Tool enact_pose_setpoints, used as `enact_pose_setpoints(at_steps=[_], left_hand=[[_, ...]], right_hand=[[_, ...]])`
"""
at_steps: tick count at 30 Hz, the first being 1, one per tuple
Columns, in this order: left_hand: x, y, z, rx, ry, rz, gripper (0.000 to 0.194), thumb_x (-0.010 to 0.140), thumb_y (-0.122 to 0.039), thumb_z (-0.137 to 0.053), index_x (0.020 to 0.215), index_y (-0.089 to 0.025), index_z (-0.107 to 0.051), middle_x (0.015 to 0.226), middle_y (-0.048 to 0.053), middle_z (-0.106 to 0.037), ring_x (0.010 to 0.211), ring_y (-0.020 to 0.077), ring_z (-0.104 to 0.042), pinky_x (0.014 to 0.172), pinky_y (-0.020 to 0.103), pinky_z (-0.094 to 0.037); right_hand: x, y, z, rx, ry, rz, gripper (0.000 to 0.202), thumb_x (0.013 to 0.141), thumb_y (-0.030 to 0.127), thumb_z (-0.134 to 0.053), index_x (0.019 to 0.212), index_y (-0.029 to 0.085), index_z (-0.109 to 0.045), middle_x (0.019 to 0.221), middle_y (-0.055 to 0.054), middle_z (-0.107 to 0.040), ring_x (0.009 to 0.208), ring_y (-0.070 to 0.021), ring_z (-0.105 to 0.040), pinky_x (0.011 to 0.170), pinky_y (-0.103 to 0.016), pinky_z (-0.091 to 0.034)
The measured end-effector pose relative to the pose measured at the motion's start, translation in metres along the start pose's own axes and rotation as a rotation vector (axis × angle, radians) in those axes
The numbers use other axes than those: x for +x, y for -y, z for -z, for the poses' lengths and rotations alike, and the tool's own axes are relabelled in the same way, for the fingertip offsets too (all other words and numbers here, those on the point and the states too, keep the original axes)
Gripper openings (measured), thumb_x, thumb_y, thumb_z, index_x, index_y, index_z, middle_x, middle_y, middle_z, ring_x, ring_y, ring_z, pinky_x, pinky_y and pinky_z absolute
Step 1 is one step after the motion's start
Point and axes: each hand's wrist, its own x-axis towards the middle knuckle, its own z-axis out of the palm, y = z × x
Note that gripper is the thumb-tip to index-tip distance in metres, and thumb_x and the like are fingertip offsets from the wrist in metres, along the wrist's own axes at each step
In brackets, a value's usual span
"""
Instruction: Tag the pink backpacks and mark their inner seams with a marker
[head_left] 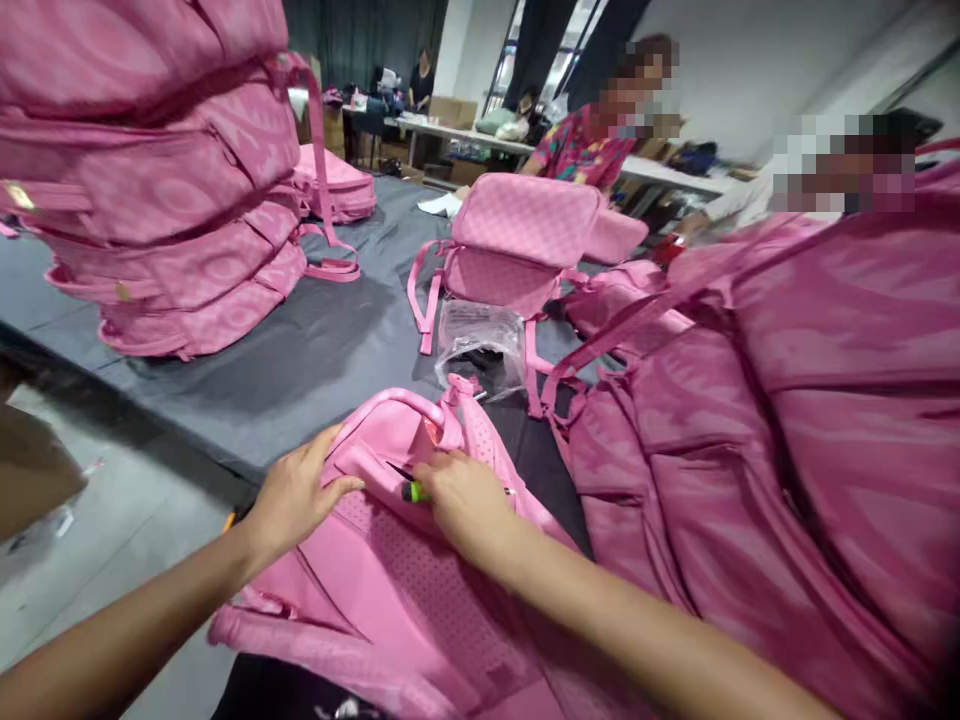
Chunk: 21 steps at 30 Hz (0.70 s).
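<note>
Pink backpack (420, 590) nearest you, at the gray-covered table (322, 370); stacked pink bags (172, 190) far left. Your left hand (296, 495) is clamped on the backpack's upper edge; your right hand (465, 500), closed round 1 green-and-black tool (412, 491), sits below the handle loop (390, 398), darker pink bags (750, 450) far right.

The left hand (292, 495) and right hand (465, 500) are bare, and so are both slender, tapering forearms (142, 615).
</note>
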Motion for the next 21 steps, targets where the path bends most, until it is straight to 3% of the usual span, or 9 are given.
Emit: enact_pose_setpoints(at_steps=[5,8,12,16,19,21], left_hand=[[0.006,-0.001,-0.003,-0.025,0.045,0.055,0.057,0.088,-0.044,-0.060,0.137,-0.018,-0.044,0.119,0.012,-0.068,0.108,0.0287,-0.066,0.090,0.038,-0.052],[0.007,-0.007,0.001,-0.107,0.080,0.105,0.058,0.086,-0.042,-0.062,0.137,-0.021,-0.043,0.124,0.009,-0.066,0.111,0.0281,-0.065,0.091,0.037,-0.051],[0.006,-0.014,0.007,-0.218,0.106,0.131,0.063,0.083,-0.036,-0.064,0.141,-0.026,-0.040,0.131,0.006,-0.063,0.114,0.0265,-0.063,0.095,0.036,-0.049],[0.000,-0.012,0.008,-0.248,0.104,0.150,0.062,0.082,-0.032,-0.062,0.140,-0.026,-0.041,0.116,0.003,-0.069,0.105,0.0241,-0.066,0.091,0.034,-0.048],[-0.003,-0.006,0.008,-0.260,0.095,0.124,0.059,0.082,-0.030,-0.060,0.138,-0.024,-0.043,0.111,0.003,-0.071,0.100,0.0223,-0.066,0.088,0.031,-0.048],[-0.003,-0.004,0.008,-0.265,0.094,0.125,0.057,0.083,-0.033,-0.060,0.137,-0.023,-0.045,0.106,0.003,-0.071,0.096,0.0223,-0.067,0.085,0.031,-0.048]], right_hand=[[0.020,-0.004,0.003,0.024,0.053,0.107,0.023,0.090,0.023,-0.052,0.098,0.018,-0.073,0.088,-0.012,-0.075,0.085,-0.0267,-0.071,0.068,-0.028,-0.044],[0.013,-0.002,0.008,0.015,0.059,0.047,0.024,0.089,0.016,-0.050,0.098,0.016,-0.072,0.091,-0.013,-0.075,0.084,-0.0252,-0.071,0.065,-0.027,-0.042],[0.016,0.009,0.008,0.154,-0.101,0.016,0.032,0.089,0.015,-0.048,0.115,0.020,-0.066,0.099,-0.009,-0.074,0.085,-0.0212,-0.070,0.063,-0.024,-0.038],[0.039,0.029,0.007,0.320,-0.154,0.139,0.020,0.086,0.025,-0.056,0.098,0.016,-0.069,0.087,-0.008,-0.074,0.079,-0.0189,-0.067,0.061,-0.024,-0.036],[0.044,0.033,0.011,0.233,-0.177,0.195,0.021,0.087,0.030,-0.058,0.094,0.015,-0.070,0.086,-0.010,-0.074,0.076,-0.0196,-0.066,0.064,-0.025,-0.039],[0.032,0.026,0.013,0.107,-0.140,0.212,0.022,0.090,0.029,-0.055,0.095,0.015,-0.070,0.090,-0.012,-0.073,0.079,-0.0210,-0.068,0.067,-0.026,-0.042]])
